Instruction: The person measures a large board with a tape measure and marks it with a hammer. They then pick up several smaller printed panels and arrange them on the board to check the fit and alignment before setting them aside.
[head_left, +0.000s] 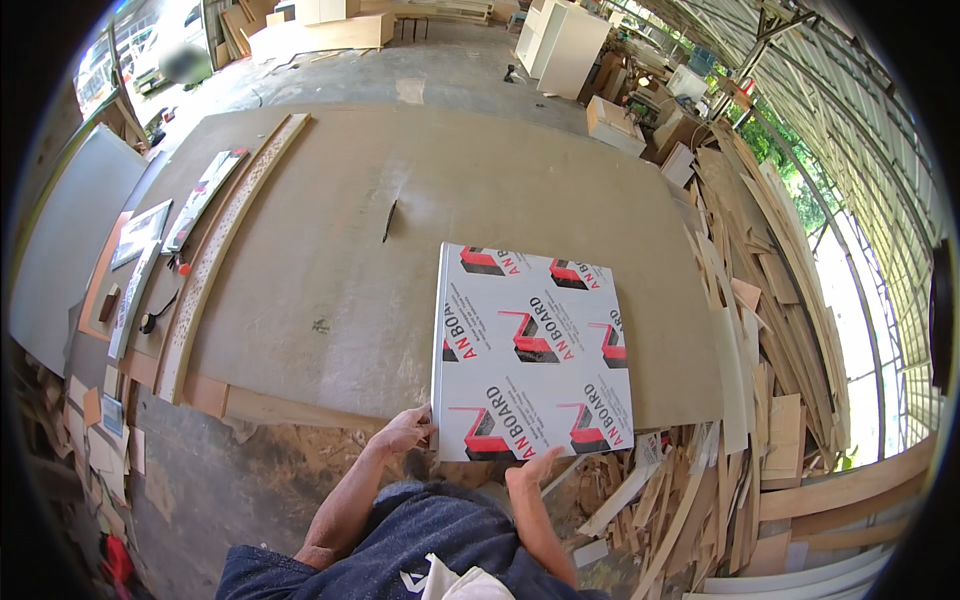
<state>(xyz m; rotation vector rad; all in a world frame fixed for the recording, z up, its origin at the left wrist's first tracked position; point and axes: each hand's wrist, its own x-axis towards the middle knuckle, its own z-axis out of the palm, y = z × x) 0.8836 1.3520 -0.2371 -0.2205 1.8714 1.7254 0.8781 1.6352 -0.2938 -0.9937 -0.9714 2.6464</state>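
Observation:
A square white board (pixel 545 345) with a red-and-black printed covering lies at the near edge of a large brown worktable (pixel 300 250), partly overhanging it. My left hand (pixel 408 428) is closed around the board's left edge close to the near corner. Under the near edge, my right hand (pixel 532 470) holds the board from below, and some of its fingers are hidden. A thin dark object or mark (pixel 389 221) shows on the tabletop beyond the board.
On the table's left are a long, dotted pale wooden strip (pixel 232 250), a tape measure (pixel 149 322) and narrow printed strips (pixel 203 200). Wood offcuts (pixel 780 290) pile up on the right. White cabinets (pixel 565 45) stand behind. Scraps litter the floor.

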